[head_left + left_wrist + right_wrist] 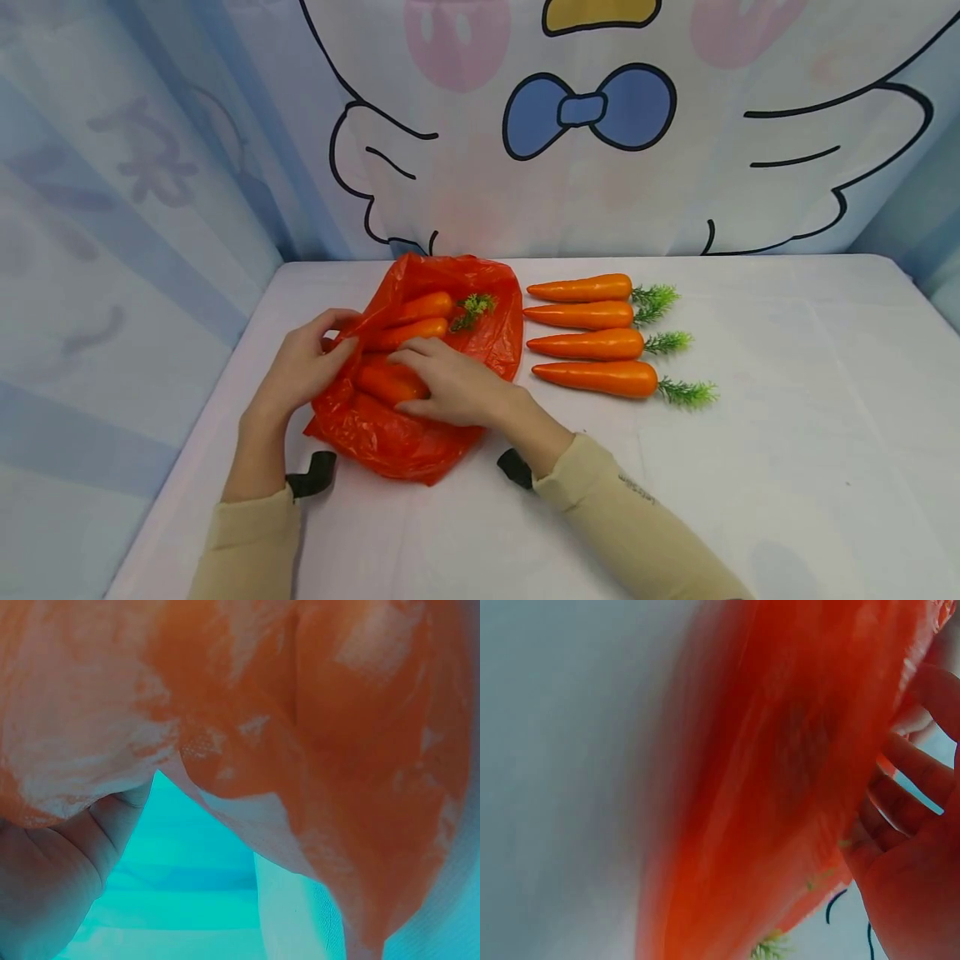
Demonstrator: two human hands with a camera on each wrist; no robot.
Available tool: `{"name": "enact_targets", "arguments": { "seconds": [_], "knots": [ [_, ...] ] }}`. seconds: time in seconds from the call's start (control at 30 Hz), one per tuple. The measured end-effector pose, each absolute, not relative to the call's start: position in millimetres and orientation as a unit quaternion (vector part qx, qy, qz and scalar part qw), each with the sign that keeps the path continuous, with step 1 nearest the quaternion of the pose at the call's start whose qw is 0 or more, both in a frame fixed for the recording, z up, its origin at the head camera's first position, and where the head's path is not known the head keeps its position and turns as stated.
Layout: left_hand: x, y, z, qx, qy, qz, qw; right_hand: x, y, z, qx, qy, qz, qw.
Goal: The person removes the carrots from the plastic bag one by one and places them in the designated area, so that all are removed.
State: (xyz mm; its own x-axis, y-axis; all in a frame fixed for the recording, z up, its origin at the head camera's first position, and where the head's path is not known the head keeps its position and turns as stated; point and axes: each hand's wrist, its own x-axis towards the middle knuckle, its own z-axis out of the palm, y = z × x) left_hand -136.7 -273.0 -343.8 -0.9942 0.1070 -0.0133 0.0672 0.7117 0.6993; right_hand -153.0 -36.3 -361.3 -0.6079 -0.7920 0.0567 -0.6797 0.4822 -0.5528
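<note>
A thin red plastic bag [420, 446] lies with its mouth spread, several orange toy carrots [420, 308] inside it. Green leafy tops [474, 310] show at the bag's right part. My left hand [303, 362] pinches the bag's left edge between thumb and fingers; the left wrist view has that hand [64, 881] under the bag's film. My right hand [457, 383] reaches over the bag's mouth, fingertips at a lower carrot [386, 379] in the bag. Its fingers [907, 799] look spread and only slightly bent in the right wrist view.
To the right of the bag, several carrots [592, 379] lie in a stacked row, tips left and green tops right. They rest on a white-covered table [787, 417]. Behind it hangs a printed curtain [585, 192]; another light-blue curtain [135, 292] borders the left side.
</note>
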Motion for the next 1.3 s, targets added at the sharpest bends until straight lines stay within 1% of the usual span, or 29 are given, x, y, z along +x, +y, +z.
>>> {"name": "enact_targets", "arguments": {
  "seconds": [0.27, 0.77, 1.3],
  "knots": [
    [-136, -271, -345, 0.052, 0.922, 0.384, 0.026, -154, -46, -365, -0.421, 0.864, -0.247, 0.121],
    [-136, -271, -345, 0.052, 0.924, 0.378, 0.026, -155, -54, -374, -0.433, 0.873, -0.185, 0.125],
    [-137, -272, -346, 0.053, 0.922, 0.382, 0.023, -155, -57, -371, -0.419, 0.882, -0.168, 0.137]
  ]
}}
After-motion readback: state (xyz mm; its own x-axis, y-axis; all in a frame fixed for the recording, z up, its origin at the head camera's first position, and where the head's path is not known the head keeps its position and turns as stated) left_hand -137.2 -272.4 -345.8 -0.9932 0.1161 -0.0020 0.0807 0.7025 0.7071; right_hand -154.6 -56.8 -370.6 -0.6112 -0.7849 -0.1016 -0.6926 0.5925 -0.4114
